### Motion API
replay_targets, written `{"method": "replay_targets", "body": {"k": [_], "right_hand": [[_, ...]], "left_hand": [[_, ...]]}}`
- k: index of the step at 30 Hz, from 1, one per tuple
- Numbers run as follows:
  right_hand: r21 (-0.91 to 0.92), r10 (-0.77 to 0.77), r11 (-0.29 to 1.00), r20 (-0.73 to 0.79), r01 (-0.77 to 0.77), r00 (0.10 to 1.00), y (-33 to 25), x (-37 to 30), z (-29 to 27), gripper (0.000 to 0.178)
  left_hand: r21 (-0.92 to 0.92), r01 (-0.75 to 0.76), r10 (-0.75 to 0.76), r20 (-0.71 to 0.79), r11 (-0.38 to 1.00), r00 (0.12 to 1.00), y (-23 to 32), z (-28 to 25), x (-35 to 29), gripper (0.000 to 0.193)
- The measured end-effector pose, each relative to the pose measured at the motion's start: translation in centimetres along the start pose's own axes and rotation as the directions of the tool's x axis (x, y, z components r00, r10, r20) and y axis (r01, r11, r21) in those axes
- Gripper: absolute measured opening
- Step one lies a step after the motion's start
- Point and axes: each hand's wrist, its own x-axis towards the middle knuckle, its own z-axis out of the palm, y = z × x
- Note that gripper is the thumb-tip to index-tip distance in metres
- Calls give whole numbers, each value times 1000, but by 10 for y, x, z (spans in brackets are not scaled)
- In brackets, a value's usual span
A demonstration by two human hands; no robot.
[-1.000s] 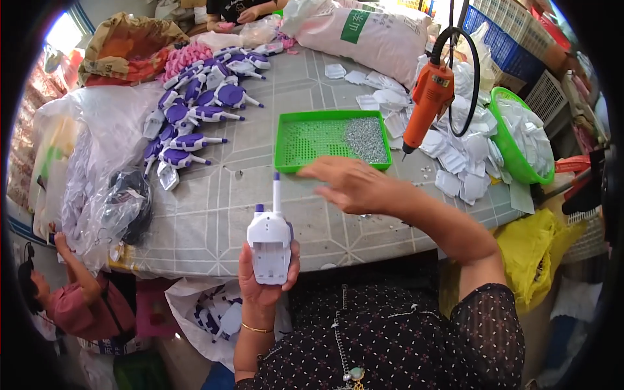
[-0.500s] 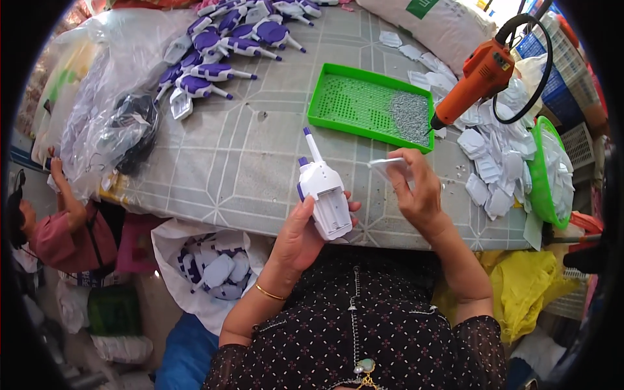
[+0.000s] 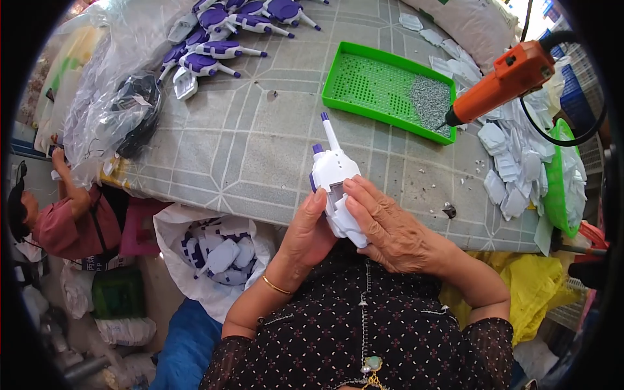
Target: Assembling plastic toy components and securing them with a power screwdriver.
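A white-and-purple toy walkie-talkie (image 3: 339, 168) sits at the near edge of the surface (image 3: 260, 166), clasped between left grip (image 3: 304, 227) and right grip (image 3: 390, 227). Probably light, stiff, slick plastic; best held by the broad body, sparing its slender, snappable antenna (image 3: 330, 134)

Left hand (image 3: 304, 227): bare surface (image 3: 227, 146) ahead-left, passable up to the pile of purple-white toy handsets (image 3: 201, 63). Right hand (image 3: 393, 227): open gap ahead, then green perforated tray (image 3: 357, 81) blocks. Orange electric screwdriver (image 3: 504, 81) hangs ahead-right; heap of white plastic covers (image 3: 504, 156) crowds farther right. Held toy handset (image 3: 337, 166) fills space between both hands, antenna poking forward.
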Motion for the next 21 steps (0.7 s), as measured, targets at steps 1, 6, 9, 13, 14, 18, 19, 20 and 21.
{"method": "replay_targets", "body": {"k": [1, 6, 9, 13, 14, 18, 19, 20, 21], "right_hand": [[-4, 11, 1000, 35, -11, 999, -1, 0, -2, 78], [-13, 24, 1000, 33, -24, 999, -1, 1, -10, 80], [68, 51, 997, -66, -47, 996, 0, 0, -10, 74], [-61, 35, 997, -149, -44, 988, 1, 0, -9, 61], [-60, 36, 997, -151, -45, 988, 2, 0, -8, 61], [-86, 27, 995, -174, -43, 984, 3, -4, -5, 58], [-86, 21, 996, -174, -37, 985, 4, -5, -5, 58], [-86, 23, 996, -175, -38, 984, 2, -4, -5, 58], [-114, 14, 993, -161, -33, 987, 0, -2, -6, 62]], "left_hand": [[17, 1, 0, -15, 1000, 1000, -1, 0, 0, 58], [16, 29, -29, -13, 999, 999, -2, -4, -1, 61], [76, 26, -24, -31, 997, 999, -2, 3, -1, 65], [107, 41, -38, -30, 993, 999, -1, 9, -2, 74], [100, 40, -37, -33, 994, 999, -2, 11, -2, 78], [133, 16, -16, 1, 991, 1000, -3, 12, -2, 85], [123, 23, -22, -10, 992, 1000, -4, 10, -1, 88], [114, 29, -27, -20, 993, 999, -5, 8, 0, 90], [114, 31, -28, -21, 993, 999, -5, 7, -1, 90]]}}
